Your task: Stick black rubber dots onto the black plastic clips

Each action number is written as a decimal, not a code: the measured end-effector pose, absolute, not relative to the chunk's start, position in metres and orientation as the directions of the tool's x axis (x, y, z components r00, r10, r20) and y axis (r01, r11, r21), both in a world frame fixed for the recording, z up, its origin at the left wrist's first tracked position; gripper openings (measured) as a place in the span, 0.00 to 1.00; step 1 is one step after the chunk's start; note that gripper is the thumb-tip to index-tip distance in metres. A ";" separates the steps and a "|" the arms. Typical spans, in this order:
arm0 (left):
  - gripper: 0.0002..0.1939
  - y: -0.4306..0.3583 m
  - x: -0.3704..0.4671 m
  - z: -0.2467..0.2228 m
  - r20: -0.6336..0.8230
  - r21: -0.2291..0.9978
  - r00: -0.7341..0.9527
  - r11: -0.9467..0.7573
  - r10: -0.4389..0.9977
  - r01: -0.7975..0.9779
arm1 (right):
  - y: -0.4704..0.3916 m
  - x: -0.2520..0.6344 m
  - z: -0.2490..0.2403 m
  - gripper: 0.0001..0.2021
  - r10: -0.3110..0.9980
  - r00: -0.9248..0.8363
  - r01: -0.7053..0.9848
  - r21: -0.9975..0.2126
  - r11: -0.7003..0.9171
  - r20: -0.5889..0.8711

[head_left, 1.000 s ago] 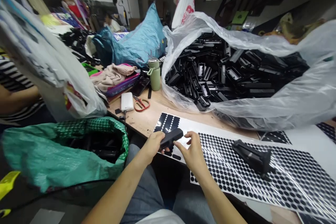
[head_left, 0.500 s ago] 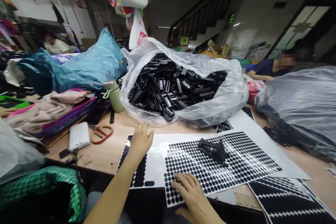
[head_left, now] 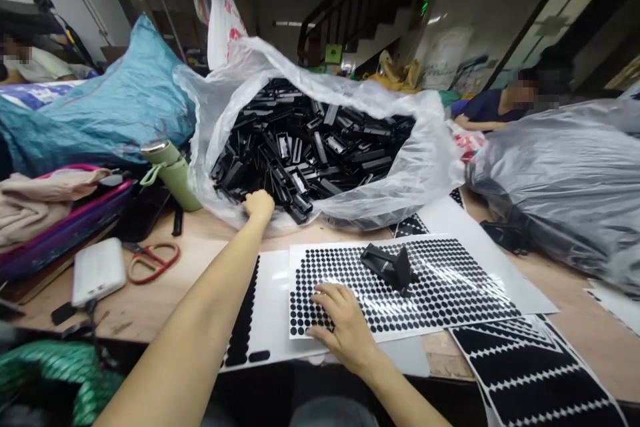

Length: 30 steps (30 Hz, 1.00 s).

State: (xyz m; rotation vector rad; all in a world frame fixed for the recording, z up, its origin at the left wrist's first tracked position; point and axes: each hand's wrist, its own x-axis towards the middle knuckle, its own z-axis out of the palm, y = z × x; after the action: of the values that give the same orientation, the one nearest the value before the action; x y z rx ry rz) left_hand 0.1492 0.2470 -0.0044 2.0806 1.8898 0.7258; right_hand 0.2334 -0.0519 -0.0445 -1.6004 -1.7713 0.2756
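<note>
My left hand (head_left: 259, 204) reaches to the near rim of a clear plastic bag (head_left: 380, 210), beside the black plastic parts (head_left: 320, 153) heaped in it. Its fingers are curled in, and what they hold, if anything, is hidden. With fingers spread, my right hand (head_left: 343, 323) rests on the left part of a white sheet of round black stickers (head_left: 440, 307). A black plastic bracket-like piece (head_left: 390, 267) lies on that sheet, beyond my right hand. Under the sheet's left side is another sheet with long black strips (head_left: 245, 320).
Red-handled scissors (head_left: 155, 262), a white power bank (head_left: 99, 271) and a green bottle (head_left: 173, 173) are on the left. More black sticker sheets (head_left: 535, 367) overhang the table at right, near a large grey plastic bag (head_left: 545, 173). Another person (head_left: 495, 107) sits behind it.
My left hand has gone forward from the sheets to the bag's rim, its fingers now curled. The dotted sheet has shifted up and left against the strip sheet, with my right hand on it.
</note>
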 end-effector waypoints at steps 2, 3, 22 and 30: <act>0.13 0.244 0.141 -0.001 0.240 0.501 0.025 -0.146 0.970 0.853 | -0.047 0.208 -0.038 0.10 0.959 0.044 0.728 -0.666 0.160 0.279; 0.13 0.240 0.135 0.002 0.269 0.510 0.021 -0.161 0.963 0.845 | -0.043 0.192 -0.038 0.09 0.972 0.045 0.722 -0.680 0.128 0.231; 0.06 0.024 0.014 -0.027 -0.473 0.828 0.187 0.507 0.861 -0.240 | 0.047 0.219 -0.054 0.06 0.969 0.236 0.797 -0.555 -0.238 -0.076; 0.05 0.022 0.014 -0.025 -0.518 0.762 0.209 0.559 0.829 -0.328 | 0.027 0.219 -0.048 0.09 0.954 0.297 0.756 -0.604 -0.253 -0.028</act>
State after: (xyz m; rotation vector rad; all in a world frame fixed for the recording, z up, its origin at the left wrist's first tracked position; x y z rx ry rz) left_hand 0.0145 0.0219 -0.0247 0.5620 1.0772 0.8660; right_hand 0.2194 0.0265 -0.0483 -2.0870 -1.5206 0.5435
